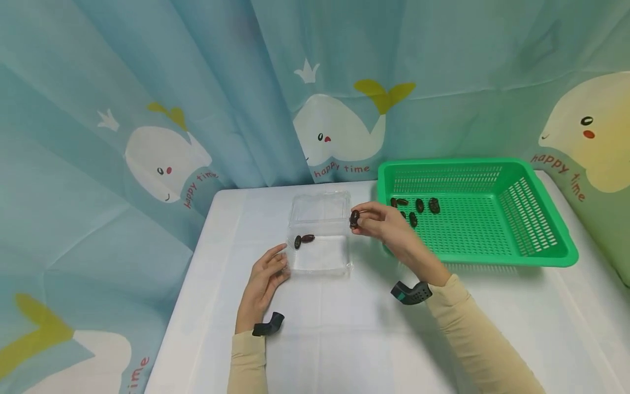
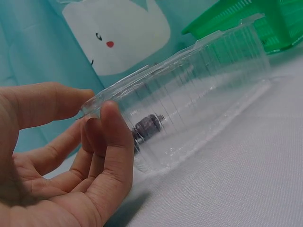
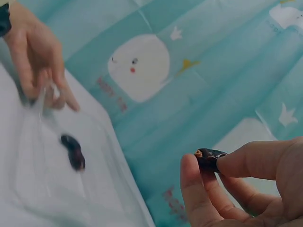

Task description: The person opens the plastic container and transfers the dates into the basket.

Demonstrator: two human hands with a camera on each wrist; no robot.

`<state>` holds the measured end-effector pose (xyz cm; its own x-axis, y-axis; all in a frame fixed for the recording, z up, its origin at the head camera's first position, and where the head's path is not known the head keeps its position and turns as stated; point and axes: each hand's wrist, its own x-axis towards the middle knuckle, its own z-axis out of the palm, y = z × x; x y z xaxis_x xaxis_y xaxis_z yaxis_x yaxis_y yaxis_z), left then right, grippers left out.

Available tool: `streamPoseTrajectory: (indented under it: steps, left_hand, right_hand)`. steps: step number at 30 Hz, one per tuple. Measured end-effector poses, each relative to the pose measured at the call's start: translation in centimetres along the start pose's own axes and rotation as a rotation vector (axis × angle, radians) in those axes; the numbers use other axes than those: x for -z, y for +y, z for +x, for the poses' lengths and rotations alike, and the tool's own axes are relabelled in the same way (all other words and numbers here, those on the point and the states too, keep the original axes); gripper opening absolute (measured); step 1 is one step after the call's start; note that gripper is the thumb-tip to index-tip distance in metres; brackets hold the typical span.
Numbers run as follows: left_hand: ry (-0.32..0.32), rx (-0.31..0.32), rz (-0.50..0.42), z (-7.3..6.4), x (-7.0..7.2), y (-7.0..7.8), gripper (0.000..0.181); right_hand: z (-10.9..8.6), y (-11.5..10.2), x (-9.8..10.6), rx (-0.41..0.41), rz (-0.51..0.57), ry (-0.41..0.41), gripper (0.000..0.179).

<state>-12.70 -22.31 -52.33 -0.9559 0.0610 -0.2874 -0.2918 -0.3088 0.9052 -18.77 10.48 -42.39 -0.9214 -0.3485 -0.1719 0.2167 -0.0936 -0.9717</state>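
Note:
My right hand (image 1: 389,224) pinches a dark brown date (image 3: 210,160) between thumb and fingertips, held up just right of the clear plastic box (image 1: 322,256). Two dates (image 1: 307,238) lie in the back left part of this box, end to side. Its hinged lid (image 1: 321,208) is folded back flat toward the curtain. At the box's left wall my left hand (image 1: 264,279) grips the rim, with thumb and a finger on either side of the edge, as the left wrist view shows. The other fingers of that hand are loosely bent.
A green plastic basket (image 1: 474,259) stands at the right, with several dates (image 1: 420,206) gathered in its left part. All of this is on a table with a white cloth (image 1: 339,350). A blue curtain (image 1: 231,98) with whale prints hangs behind and at the left.

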Motion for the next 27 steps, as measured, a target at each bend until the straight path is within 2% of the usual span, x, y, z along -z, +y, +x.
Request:
streamPoseTrajectory:
  steps: [8, 16, 22, 27]
  left_hand:
    - [-0.006, 0.000, -0.017, 0.2, 0.0, 0.0, 0.048]
    - [-0.003, -0.010, -0.011, 0.1, 0.1, 0.0, 0.049]
    - [-0.009, -0.008, -0.028, 0.1, 0.1, -0.1, 0.049]
    - [-0.012, -0.003, -0.040, 0.1, 0.0, -0.1, 0.048]
  right_hand:
    - [-1.0, -1.3, 4.4, -0.055, -0.067, 0.036, 0.042]
    - [-1.5, -1.9, 8.1, -0.076, -0.056, 0.031, 0.049]
    - [-1.3, -2.2, 10.6, -0.150, -0.096, 0.044, 0.044]
    - [-1.0, -2.1, 11.9, -0.207, -0.128, 0.060, 0.046]
